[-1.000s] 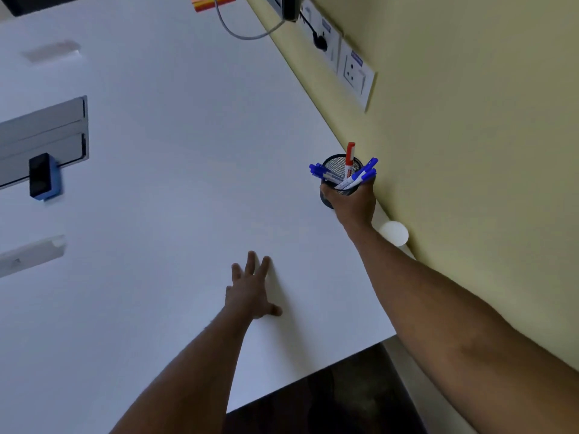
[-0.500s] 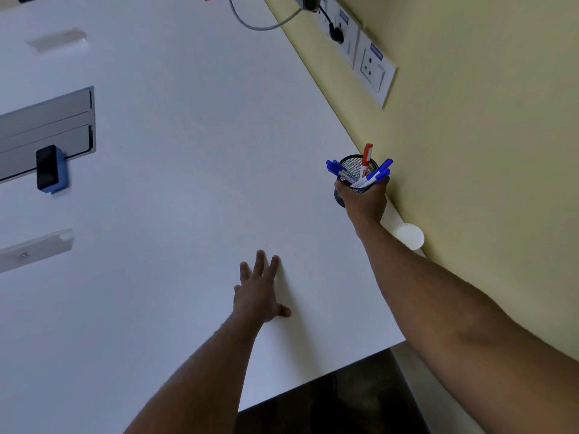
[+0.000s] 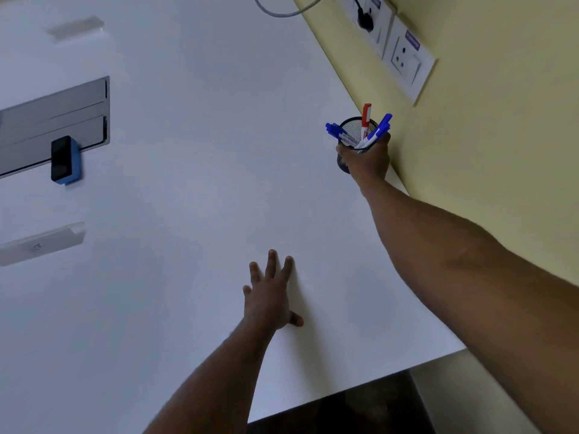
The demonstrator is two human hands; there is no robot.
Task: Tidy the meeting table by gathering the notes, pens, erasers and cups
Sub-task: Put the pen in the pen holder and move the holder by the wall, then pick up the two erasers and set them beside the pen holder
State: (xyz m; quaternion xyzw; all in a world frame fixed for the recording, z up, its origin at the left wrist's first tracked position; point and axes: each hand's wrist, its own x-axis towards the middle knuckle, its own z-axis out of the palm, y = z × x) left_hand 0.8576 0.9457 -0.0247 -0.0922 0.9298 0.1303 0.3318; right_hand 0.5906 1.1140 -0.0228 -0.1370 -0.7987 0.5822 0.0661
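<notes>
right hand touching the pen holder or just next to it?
Touching. The head view shows the right hand with its fingers wrapped round the black mesh pen holder near the wall, with no gap between them.

A white counter runs along a yellow wall. A blue-backed eraser lies on it at the edge of a grey inset panel. Two pale flat strips, perhaps reflections, show nearby. The left hand rests flat on it.
</notes>
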